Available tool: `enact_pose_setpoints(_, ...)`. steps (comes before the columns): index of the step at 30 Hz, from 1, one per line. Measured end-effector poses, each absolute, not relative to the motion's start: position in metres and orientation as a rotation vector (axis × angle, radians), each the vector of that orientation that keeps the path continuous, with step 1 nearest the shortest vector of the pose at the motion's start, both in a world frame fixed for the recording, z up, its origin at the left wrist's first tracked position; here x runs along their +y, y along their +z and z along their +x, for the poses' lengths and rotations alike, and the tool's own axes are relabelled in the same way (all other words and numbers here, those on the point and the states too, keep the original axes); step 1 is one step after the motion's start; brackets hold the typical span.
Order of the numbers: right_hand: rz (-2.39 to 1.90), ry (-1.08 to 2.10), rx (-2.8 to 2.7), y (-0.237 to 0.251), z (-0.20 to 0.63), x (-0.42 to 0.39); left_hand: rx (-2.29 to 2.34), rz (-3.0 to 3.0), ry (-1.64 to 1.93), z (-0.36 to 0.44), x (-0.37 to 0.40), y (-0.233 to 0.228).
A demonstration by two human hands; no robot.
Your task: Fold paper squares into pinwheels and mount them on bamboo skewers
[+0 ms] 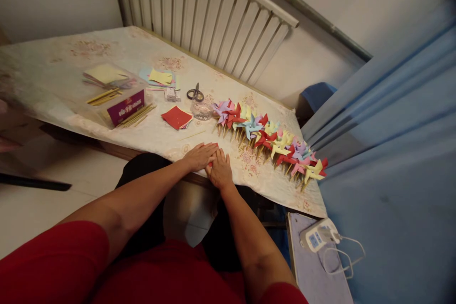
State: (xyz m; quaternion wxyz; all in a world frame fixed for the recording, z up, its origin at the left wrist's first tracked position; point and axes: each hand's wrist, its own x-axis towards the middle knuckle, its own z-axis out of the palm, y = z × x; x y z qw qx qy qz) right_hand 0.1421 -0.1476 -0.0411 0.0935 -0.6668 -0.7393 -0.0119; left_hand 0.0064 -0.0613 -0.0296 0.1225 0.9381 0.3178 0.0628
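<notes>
At the table's near edge my left hand (200, 156) and my right hand (220, 171) meet over a piece of red paper (210, 164). Both hands press on it, and the fingers cover most of it. A thin stick (193, 135) lies just beyond my left hand. Farther left is a stack of square paper with a red sheet (177, 118) on top. To the right, several paper pinwheels (265, 138) on sticks lie in a long row, in red, yellow, blue, pink and purple.
Black-handled scissors (195, 92), a clear round dish (202, 109), small boxes (172, 94) and pastel paper (161, 77) lie at the back. A plastic box (113, 109) with sticks stands left. A power strip (319, 235) rests on a lower surface beside a blue curtain (392, 152).
</notes>
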Motion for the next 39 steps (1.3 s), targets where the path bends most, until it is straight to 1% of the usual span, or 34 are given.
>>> enact_pose_setpoints(9,-1.982,-0.108,-2.233,-0.046,0.146,-0.168,0.916,2.831,0.266,0.005,-0.058,-0.042)
enact_pose_setpoints(23,-2.13,-0.008,-2.115,-0.054,0.141,-0.2,0.928,2.839,0.283,0.008,-0.056,-0.047)
enact_pose_setpoints(28,-2.139,0.013,-1.976,-0.054,0.143,-0.214,0.932,2.874,0.274,0.008,-0.057,-0.048)
enact_pose_setpoints(31,-2.076,-0.056,-1.901,-0.049,0.146,-0.208,0.922,2.881,0.288,0.008,-0.057,-0.049)
enact_pose_setpoints(33,-1.983,-0.079,-1.97,-0.045,0.145,-0.199,0.914,2.87,0.293,0.007,-0.057,-0.048)
enact_pose_setpoints(36,-1.887,-0.034,-2.148,-0.043,0.143,-0.182,0.904,2.851,0.284,0.006,-0.059,-0.044)
enact_pose_setpoints(39,-1.915,0.016,-2.24,-0.046,0.142,-0.172,0.91,2.84,0.272,0.005,-0.062,-0.041)
